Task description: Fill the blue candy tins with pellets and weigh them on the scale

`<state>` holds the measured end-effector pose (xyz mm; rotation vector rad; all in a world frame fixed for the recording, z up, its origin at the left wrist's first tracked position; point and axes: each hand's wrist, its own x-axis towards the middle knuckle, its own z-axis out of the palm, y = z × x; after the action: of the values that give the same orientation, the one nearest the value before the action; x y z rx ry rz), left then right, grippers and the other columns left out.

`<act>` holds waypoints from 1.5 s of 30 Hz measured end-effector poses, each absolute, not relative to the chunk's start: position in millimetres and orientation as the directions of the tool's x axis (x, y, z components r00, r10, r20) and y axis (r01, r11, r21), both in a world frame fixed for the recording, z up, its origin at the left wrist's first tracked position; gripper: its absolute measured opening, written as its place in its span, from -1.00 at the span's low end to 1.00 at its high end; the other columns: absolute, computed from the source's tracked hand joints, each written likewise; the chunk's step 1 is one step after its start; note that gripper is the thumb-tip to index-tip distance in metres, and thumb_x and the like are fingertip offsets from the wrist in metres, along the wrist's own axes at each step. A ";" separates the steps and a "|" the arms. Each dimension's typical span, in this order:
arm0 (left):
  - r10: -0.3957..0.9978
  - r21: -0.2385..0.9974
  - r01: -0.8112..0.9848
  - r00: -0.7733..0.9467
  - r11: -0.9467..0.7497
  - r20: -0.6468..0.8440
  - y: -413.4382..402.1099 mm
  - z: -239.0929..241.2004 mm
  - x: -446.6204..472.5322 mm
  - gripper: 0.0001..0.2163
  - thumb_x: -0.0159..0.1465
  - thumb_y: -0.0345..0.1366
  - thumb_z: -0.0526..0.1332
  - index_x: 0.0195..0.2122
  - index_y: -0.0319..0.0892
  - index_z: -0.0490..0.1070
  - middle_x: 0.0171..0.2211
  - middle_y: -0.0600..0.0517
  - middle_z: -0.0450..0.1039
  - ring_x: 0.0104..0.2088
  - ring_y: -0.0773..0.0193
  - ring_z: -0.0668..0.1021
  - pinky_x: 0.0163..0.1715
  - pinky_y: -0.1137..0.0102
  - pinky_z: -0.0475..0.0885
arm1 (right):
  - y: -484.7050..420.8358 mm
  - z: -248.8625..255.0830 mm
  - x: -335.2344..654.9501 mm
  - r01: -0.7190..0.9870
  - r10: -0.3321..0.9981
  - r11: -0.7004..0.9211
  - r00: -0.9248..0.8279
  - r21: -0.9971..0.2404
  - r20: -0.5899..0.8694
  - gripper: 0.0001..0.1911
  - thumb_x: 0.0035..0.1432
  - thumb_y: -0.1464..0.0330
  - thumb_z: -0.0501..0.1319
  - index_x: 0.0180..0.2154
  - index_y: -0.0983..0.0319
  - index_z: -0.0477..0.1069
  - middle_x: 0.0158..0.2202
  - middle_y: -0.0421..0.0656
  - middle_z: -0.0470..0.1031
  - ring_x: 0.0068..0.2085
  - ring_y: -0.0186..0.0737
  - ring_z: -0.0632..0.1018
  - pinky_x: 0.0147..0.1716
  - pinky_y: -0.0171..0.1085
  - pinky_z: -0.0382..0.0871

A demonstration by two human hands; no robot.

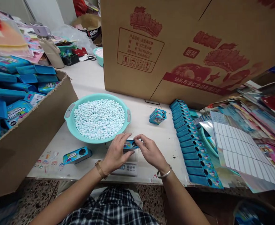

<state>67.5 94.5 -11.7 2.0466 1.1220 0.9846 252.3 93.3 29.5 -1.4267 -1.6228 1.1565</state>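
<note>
A small blue candy tin [130, 144] with a dark round opening on top is between my two hands, above a white digital scale [130, 168]. My left hand [117, 153] grips the tin from its left side, thumb in front and fingers behind. At its right end, the bent thumb and fingertips of my right hand [150, 153] close on the tin's edge. Just behind my hands stands a turquoise basin [69, 126] filled with pale blue and white candies [99, 118]. Another blue tin [77, 155] with a round opening lies left of the scale.
A cardboard box [41, 115] heaped with blue tins is at left. Two tins [157, 116] stand right of the basin, and a long row of tins [193, 147] lines the right side. A big carton [175, 47] blocks the back. Sticker sheets [242, 150] lie far right.
</note>
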 end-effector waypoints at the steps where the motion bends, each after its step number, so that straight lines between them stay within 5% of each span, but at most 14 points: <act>1: 0.875 0.780 0.424 0.366 -0.460 0.316 94.4 -11.4 67.0 -0.42 0.21 -0.31 0.30 0.25 -0.04 0.16 0.12 -0.12 0.33 0.15 0.00 0.37 0.15 0.07 0.30 | 93.1 29.8 252.6 0.418 0.981 0.021 -0.186 -0.908 -0.063 -0.75 0.30 0.14 0.11 -0.22 0.11 0.49 -0.39 -0.21 0.48 -0.36 -0.21 0.42 -0.27 -0.25 0.25; 10: 0.899 0.826 0.391 0.330 -0.407 0.287 88.8 -6.1 48.9 -0.42 0.21 -0.29 0.32 0.25 -0.05 0.18 0.14 -0.13 0.33 0.17 0.01 0.36 0.19 0.05 0.29 | 87.0 44.2 258.9 0.517 0.985 0.026 -0.160 -0.856 -0.066 -0.71 0.31 0.11 0.09 -0.19 0.11 0.48 -0.60 -0.29 0.28 -0.55 -0.26 0.25 -0.47 -0.27 0.06; 22: 0.950 0.883 0.364 0.212 -0.295 0.230 70.9 6.7 4.4 -0.46 0.25 -0.34 0.26 0.25 0.01 0.19 0.20 -0.06 0.32 0.22 0.08 0.36 0.21 0.13 0.32 | 79.2 39.7 246.0 0.763 0.973 0.109 -0.213 -0.637 -0.089 -0.63 0.37 0.20 0.00 0.06 0.19 0.39 -0.40 -0.16 0.52 -0.39 -0.19 0.47 -0.35 -0.26 0.22; 25: 0.948 0.880 0.369 0.218 -0.299 0.230 70.8 6.3 4.2 -0.45 0.24 -0.35 0.27 0.25 0.01 0.19 0.20 -0.06 0.32 0.23 0.08 0.36 0.21 0.10 0.32 | 79.8 44.1 252.2 0.726 0.978 0.098 -0.197 -0.680 -0.069 -0.55 0.34 0.22 0.06 0.20 0.22 0.30 -0.41 -0.17 0.50 -0.40 -0.21 0.45 -0.35 -0.26 0.25; 28: 0.936 0.865 0.377 0.247 -0.332 0.251 75.0 11.1 6.4 -0.46 0.25 -0.35 0.27 0.24 0.00 0.19 0.19 -0.06 0.33 0.21 0.09 0.37 0.21 0.10 0.32 | 81.0 57.1 274.9 0.516 0.997 0.048 -0.078 -0.855 0.009 -0.61 0.30 0.20 0.14 0.10 0.21 0.41 -0.50 -0.25 0.36 -0.52 -0.34 0.33 -0.50 -0.35 0.20; 32: 0.895 0.816 0.396 0.324 -0.421 0.306 88.3 26.4 16.1 -0.45 0.25 -0.33 0.27 0.25 -0.02 0.17 0.19 -0.08 0.31 0.21 0.09 0.36 0.20 0.11 0.34 | 79.2 66.3 322.1 -0.184 0.960 0.089 0.276 -0.979 0.035 -0.78 0.28 0.23 0.20 -0.15 0.23 0.46 -0.60 -0.38 0.08 -0.66 -0.49 0.06 -0.71 -0.46 -0.10; 37: 0.810 0.694 0.453 0.474 -0.560 0.345 105.3 39.7 38.5 -0.41 0.26 -0.30 0.26 0.29 -0.06 0.09 0.20 -0.11 0.28 0.22 0.04 0.33 0.23 0.04 0.28 | 63.7 20.7 357.8 -0.832 0.930 0.070 0.253 -0.550 -0.265 -0.86 0.32 0.46 0.09 -0.33 0.27 0.34 -0.60 -0.38 0.11 -0.68 -0.52 0.15 -0.74 -0.52 0.03; 41: 0.777 0.636 0.508 0.579 -0.580 0.246 111.2 40.2 50.0 -0.33 0.24 -0.25 0.28 0.32 -0.06 0.00 0.20 -0.14 0.24 0.21 -0.01 0.31 0.21 0.00 0.29 | 48.8 -31.9 353.7 -0.962 0.864 0.033 0.164 -0.272 -0.475 -0.80 0.31 0.53 0.00 -0.34 0.26 0.30 -0.60 -0.36 0.15 -0.67 -0.49 0.23 -0.74 -0.52 0.10; 45: 0.774 0.575 0.586 0.618 -0.571 0.138 112.0 37.7 53.4 -0.29 0.22 -0.24 0.29 0.34 -0.07 -0.03 0.20 -0.16 0.23 0.18 -0.04 0.31 0.16 -0.01 0.32 | 43.8 -55.7 343.9 -0.982 0.845 0.002 0.103 -0.189 -0.524 -0.89 0.25 0.52 0.06 -0.26 0.27 0.33 -0.54 -0.32 0.22 -0.62 -0.46 0.29 -0.71 -0.47 0.20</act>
<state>53.4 112.0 37.7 2.3621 1.0723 0.5222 343.9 43.8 -55.7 -0.5801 0.2930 1.4652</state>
